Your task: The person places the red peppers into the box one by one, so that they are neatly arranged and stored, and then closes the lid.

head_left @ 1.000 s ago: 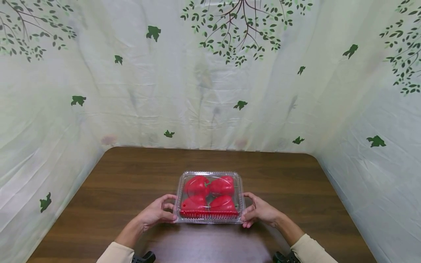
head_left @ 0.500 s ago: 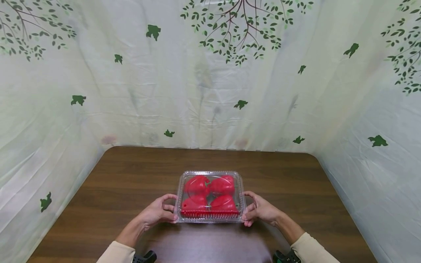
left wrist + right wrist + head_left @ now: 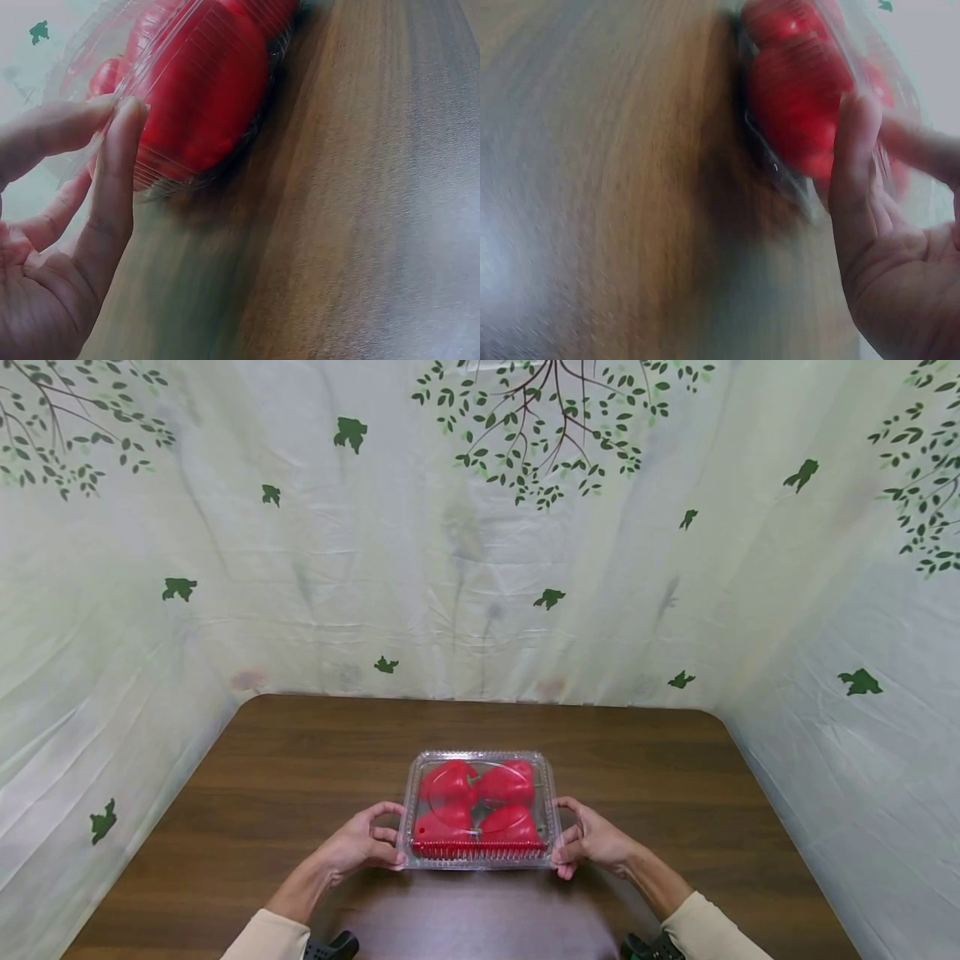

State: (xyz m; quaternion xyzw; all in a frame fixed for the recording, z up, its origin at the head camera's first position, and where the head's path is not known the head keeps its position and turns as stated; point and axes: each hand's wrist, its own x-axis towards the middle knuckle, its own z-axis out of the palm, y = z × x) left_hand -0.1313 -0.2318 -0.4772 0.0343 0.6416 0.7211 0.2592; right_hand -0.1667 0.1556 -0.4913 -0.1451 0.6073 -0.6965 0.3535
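Observation:
A clear plastic clamshell box (image 3: 480, 863) with several glossy red bell peppers (image 3: 448, 783) inside sits in front of me, its lid down. My left hand (image 3: 351, 850) pinches the rim at the left side, thumb nearest me and fingers farther up the edge. On the opposite side my right hand (image 3: 600, 843) pinches the rim the same way. In the left wrist view the thumb (image 3: 114, 172) and forefinger meet on the thin plastic flange. The right wrist view is blurred, but the thumb (image 3: 855, 150) presses on the flange there too.
Under the box is a dark brown wooden table (image 3: 315, 760) with rounded far corners. White cloth (image 3: 480, 635) printed with green leaves hangs behind it and along both sides. Black wrist straps (image 3: 330, 946) show below the cream sleeves (image 3: 268, 937).

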